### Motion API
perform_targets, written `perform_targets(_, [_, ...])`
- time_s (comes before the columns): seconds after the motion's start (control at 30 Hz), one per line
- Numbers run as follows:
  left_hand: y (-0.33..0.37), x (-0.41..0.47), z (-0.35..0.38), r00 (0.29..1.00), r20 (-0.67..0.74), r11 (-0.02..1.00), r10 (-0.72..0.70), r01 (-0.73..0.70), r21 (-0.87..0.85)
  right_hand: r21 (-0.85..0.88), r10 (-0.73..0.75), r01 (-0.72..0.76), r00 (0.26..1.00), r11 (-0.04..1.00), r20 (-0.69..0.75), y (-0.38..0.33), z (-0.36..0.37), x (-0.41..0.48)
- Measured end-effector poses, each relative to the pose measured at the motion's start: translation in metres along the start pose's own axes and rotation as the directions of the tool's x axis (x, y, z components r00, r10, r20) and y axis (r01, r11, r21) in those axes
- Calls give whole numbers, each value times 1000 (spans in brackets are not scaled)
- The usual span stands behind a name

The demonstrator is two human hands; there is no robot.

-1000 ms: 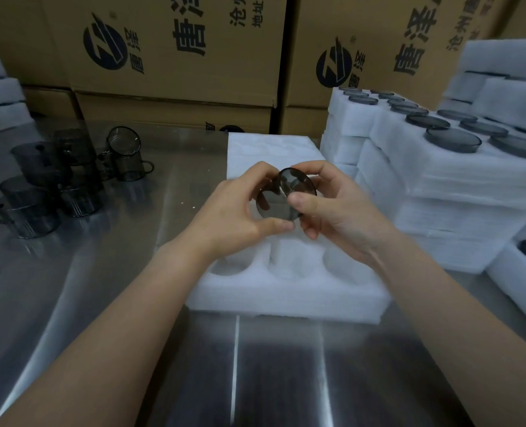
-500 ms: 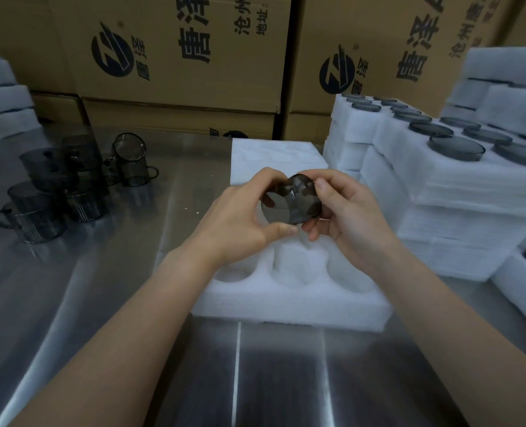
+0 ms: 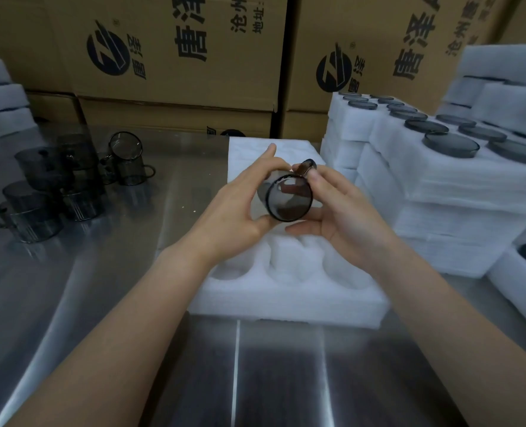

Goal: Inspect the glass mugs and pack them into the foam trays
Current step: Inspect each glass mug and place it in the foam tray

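Note:
A smoky grey glass mug (image 3: 289, 198) is held on its side above the white foam tray (image 3: 286, 300), its round end facing me and its handle pointing up. My left hand (image 3: 240, 208) grips the mug's left side with thumb and fingers. My right hand (image 3: 342, 208) supports it from the right, with fingertips at the handle. The tray has round pockets, and the front ones I can see hold nothing. Several more grey mugs (image 3: 70, 183) stand in a group on the steel table at the left.
Stacks of packed foam trays (image 3: 440, 167) with mug ends showing stand at the right. More foam (image 3: 0, 100) is piled at the far left. Cardboard boxes (image 3: 178, 57) line the back. The steel table (image 3: 240, 374) stretches toward me in front of the tray.
The mug has been turned in both hands, so that its handle now points up and its round end faces me more squarely. My hands stay above the tray.

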State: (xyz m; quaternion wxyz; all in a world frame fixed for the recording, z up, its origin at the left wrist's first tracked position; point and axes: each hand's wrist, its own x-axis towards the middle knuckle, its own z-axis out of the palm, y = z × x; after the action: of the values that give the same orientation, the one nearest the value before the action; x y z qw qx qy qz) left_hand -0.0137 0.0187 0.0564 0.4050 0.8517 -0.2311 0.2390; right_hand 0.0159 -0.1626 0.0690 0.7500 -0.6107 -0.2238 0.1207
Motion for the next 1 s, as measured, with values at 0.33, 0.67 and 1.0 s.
perform_targets(0.33, [8,-1,1,998,-3,998,-55,55,25,-261,-274,248,959,933,-69,5,7,-5])
perform_targets(0.67, [28,1,5,983,-147,994,-106,108,7,-253,-357,322,928,912,-105,0,12,-10])
perform_targets(1.0, [35,-2,15,960,-278,983,-38,86,164,-6,-159,159,986,987,-55,-3,14,-7])
